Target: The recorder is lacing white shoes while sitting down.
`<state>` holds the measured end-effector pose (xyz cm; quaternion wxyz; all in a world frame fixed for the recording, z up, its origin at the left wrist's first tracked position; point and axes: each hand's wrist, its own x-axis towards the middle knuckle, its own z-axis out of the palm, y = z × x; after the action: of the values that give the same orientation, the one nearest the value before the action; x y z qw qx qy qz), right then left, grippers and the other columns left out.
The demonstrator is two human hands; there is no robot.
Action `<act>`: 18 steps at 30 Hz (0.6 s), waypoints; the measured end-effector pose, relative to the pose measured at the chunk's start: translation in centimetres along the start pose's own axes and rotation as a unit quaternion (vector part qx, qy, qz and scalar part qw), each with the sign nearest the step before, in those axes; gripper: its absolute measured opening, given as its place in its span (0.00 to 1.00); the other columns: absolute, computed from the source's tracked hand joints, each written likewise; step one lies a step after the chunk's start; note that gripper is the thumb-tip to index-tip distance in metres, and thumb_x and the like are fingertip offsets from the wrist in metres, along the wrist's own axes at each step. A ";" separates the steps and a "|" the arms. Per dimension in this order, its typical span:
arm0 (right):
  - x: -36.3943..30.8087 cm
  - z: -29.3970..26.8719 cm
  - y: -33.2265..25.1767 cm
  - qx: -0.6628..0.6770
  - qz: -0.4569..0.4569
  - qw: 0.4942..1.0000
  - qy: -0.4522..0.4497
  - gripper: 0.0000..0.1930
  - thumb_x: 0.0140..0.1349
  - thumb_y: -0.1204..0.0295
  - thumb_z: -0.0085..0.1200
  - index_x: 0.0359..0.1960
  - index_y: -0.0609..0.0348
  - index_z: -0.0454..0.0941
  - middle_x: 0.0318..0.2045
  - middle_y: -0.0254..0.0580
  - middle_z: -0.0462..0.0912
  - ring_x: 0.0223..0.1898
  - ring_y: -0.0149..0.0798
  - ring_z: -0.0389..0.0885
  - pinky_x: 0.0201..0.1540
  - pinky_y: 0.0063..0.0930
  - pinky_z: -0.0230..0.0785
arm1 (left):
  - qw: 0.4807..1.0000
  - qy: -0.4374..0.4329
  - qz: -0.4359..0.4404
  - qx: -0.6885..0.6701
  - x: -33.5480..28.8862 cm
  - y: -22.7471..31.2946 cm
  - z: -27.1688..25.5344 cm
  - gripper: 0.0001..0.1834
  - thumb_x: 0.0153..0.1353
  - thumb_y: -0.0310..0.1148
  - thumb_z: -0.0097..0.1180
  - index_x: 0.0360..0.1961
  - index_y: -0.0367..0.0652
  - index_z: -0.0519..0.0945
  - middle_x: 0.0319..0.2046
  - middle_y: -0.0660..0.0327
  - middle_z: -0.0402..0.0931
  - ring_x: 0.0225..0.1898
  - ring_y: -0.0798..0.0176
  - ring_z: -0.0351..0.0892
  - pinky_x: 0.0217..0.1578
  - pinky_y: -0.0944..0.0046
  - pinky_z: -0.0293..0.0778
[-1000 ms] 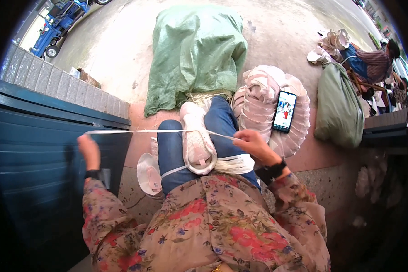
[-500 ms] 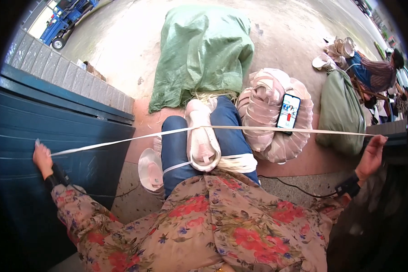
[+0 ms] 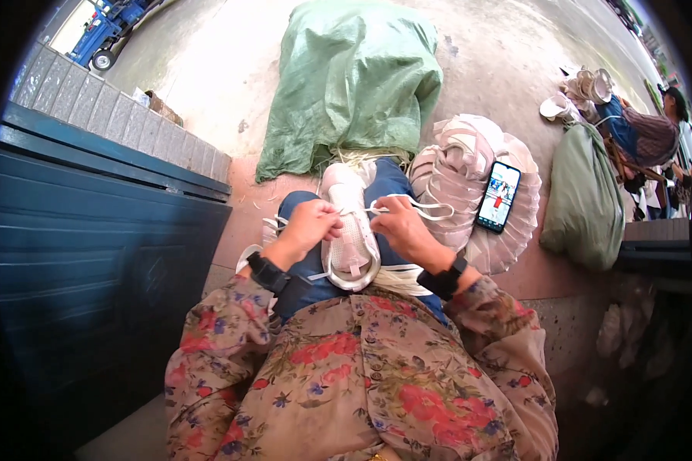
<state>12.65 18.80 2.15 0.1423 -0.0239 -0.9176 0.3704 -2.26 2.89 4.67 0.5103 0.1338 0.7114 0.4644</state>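
A pale pink and white shoe upper (image 3: 354,244) lies lengthwise across my lap, between my thighs. My left hand (image 3: 309,228) is at its left edge, with thumb and fingers pinched together near the lace holes. At the right edge my right hand (image 3: 404,230) pinches a flat white shoelace (image 3: 436,207), whose loose length loops out to the right. On the left, a bit of lace also shows behind my left hand. The exact grip of the left fingertips is small in view. A bundle of white laces (image 3: 404,278) lies over my right thigh.
Stacked pink shoe uppers (image 3: 450,165) stand right of my legs, a phone (image 3: 499,197) resting on them. A green sack (image 3: 354,77) lies ahead. A blue door panel (image 3: 92,253) borders the left. Further right are a full green bag (image 3: 584,196) and another person (image 3: 653,131).
Both hands have come in from wide apart to the shoe upper on my lap. The lace, stretched straight across before, now hangs slack in loops beside the shoe.
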 end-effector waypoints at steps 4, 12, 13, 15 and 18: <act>1.1 2.5 2.1 0.007 0.057 0.998 -0.010 0.04 0.51 0.73 0.49 0.26 0.56 0.77 0.29 0.42 0.73 0.36 0.45 0.69 0.37 0.38 0.61 | 0.992 -0.014 -0.093 -0.087 1.5 0.3 1.8 0.10 0.62 0.30 0.42 0.35 0.32 0.71 0.32 0.56 0.74 0.29 0.65 0.77 0.29 0.70 0.74; 2.4 4.0 2.8 -0.069 0.094 0.993 -0.024 0.05 0.51 0.72 0.47 0.24 0.56 0.76 0.24 0.40 0.74 0.33 0.45 0.71 0.34 0.38 0.60 | 0.992 0.048 -0.005 -0.120 1.8 -1.3 3.5 0.10 0.64 0.30 0.40 0.38 0.33 0.68 0.36 0.54 0.73 0.35 0.64 0.76 0.37 0.68 0.73; 2.5 4.0 2.6 -0.077 0.088 0.993 -0.019 0.04 0.50 0.73 0.47 0.23 0.55 0.76 0.25 0.40 0.75 0.34 0.44 0.71 0.34 0.38 0.61 | 0.992 0.048 -0.004 -0.120 1.8 -1.5 3.5 0.10 0.64 0.30 0.40 0.38 0.33 0.68 0.36 0.54 0.73 0.35 0.64 0.76 0.37 0.68 0.73; 2.7 4.2 2.1 -0.086 0.081 0.993 -0.014 0.04 0.49 0.74 0.47 0.22 0.55 0.75 0.25 0.39 0.75 0.34 0.44 0.71 0.34 0.38 0.61 | 0.992 0.046 0.015 -0.120 1.7 -1.8 3.5 0.10 0.64 0.30 0.39 0.39 0.33 0.67 0.36 0.55 0.72 0.36 0.64 0.75 0.38 0.68 0.73; 3.3 3.9 0.9 -0.187 0.074 0.978 -0.044 0.03 0.47 0.75 0.48 0.21 0.55 0.75 0.25 0.38 0.75 0.35 0.42 0.72 0.34 0.37 0.61 | 0.992 0.050 0.023 -0.117 1.3 -1.6 3.7 0.10 0.64 0.30 0.39 0.38 0.33 0.67 0.36 0.55 0.72 0.36 0.65 0.75 0.38 0.68 0.72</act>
<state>8.38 17.37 -0.35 0.0666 -0.1019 -0.9718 0.2020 0.78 4.79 2.45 0.4758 0.0663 0.6736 0.5617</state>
